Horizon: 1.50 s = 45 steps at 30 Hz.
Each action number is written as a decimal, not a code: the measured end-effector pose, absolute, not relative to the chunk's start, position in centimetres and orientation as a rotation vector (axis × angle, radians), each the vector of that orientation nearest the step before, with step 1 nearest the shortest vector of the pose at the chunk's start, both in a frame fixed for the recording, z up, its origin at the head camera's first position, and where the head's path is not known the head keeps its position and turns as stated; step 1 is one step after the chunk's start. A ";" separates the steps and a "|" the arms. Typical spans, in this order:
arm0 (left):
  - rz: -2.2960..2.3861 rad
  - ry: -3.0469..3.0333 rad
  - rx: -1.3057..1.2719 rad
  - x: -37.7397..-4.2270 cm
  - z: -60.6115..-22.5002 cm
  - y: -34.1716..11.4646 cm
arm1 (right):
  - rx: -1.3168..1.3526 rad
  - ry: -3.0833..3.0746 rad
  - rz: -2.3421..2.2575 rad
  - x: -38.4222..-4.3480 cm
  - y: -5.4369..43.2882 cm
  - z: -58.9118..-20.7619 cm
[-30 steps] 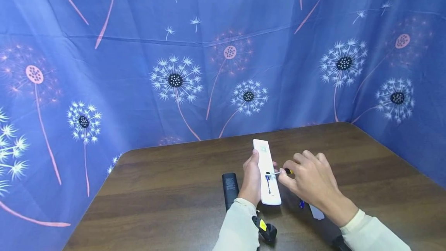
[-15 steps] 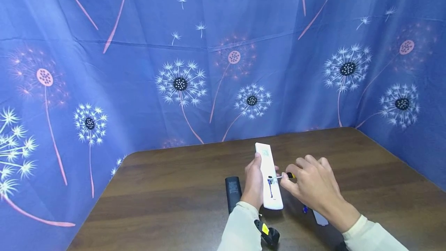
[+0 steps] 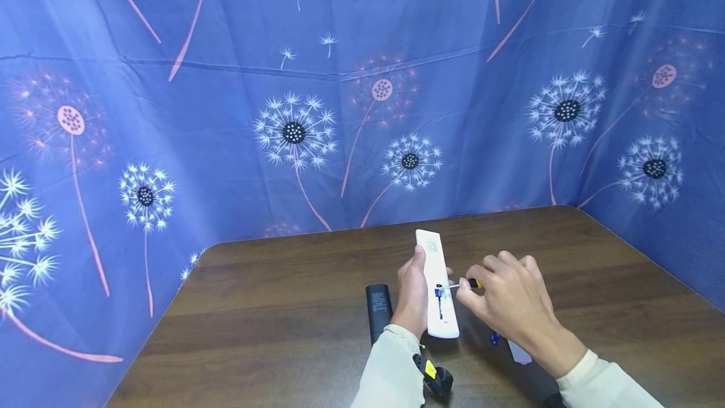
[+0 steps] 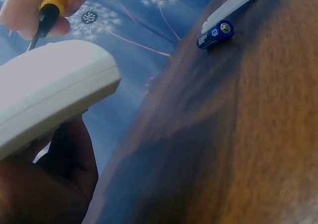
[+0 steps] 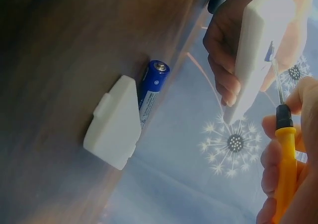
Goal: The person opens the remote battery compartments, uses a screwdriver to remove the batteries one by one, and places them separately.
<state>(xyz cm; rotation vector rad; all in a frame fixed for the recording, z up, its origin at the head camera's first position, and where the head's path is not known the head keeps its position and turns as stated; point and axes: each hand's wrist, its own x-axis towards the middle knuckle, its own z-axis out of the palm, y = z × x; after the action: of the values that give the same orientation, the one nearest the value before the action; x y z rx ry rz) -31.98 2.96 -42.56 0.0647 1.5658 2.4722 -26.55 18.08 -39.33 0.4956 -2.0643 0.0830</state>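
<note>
My left hand (image 3: 412,294) grips a white remote control (image 3: 433,260), its back turned up and an open slot in it. Inside that slot a bit of blue (image 3: 437,293), seemingly a battery, shows. My right hand (image 3: 510,298) holds a screwdriver (image 5: 285,169) by its yellow and black handle. Its thin metal shaft (image 5: 278,82) reaches to the slot; the exact contact of the tip is too small to tell. Below the right hand, a loose blue battery (image 5: 154,87) lies on the table beside a white battery cover (image 5: 117,127).
On the brown wooden table (image 3: 272,307), a black remote control (image 3: 378,310) lies left of the left forearm, partly covered by it. A black device with a yellow patch (image 3: 433,375) sits at the left wrist. Behind the table hangs a blue dandelion-print cloth (image 3: 226,112).
The head view has shifted slightly. Both hands keep their hold on the remote control and screwdriver, and the shaft stays at the slot with hardly any visible movement.
</note>
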 end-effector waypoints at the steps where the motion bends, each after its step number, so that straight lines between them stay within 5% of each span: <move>1: 2.474 1.565 0.069 -32.0 -42.5 3.0 | 0.492 -2.066 0.085 -26.5 18.1 -39.3; 45: 2.494 1.694 0.007 -31.7 -43.0 4.3 | 0.430 -2.166 0.120 -24.4 19.8 -39.6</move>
<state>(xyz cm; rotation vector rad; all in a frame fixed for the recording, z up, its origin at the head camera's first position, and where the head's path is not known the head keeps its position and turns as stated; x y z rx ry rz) -31.73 4.33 -42.99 0.0073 1.6943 2.4945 -24.40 19.82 -39.62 0.4295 -2.1662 0.1201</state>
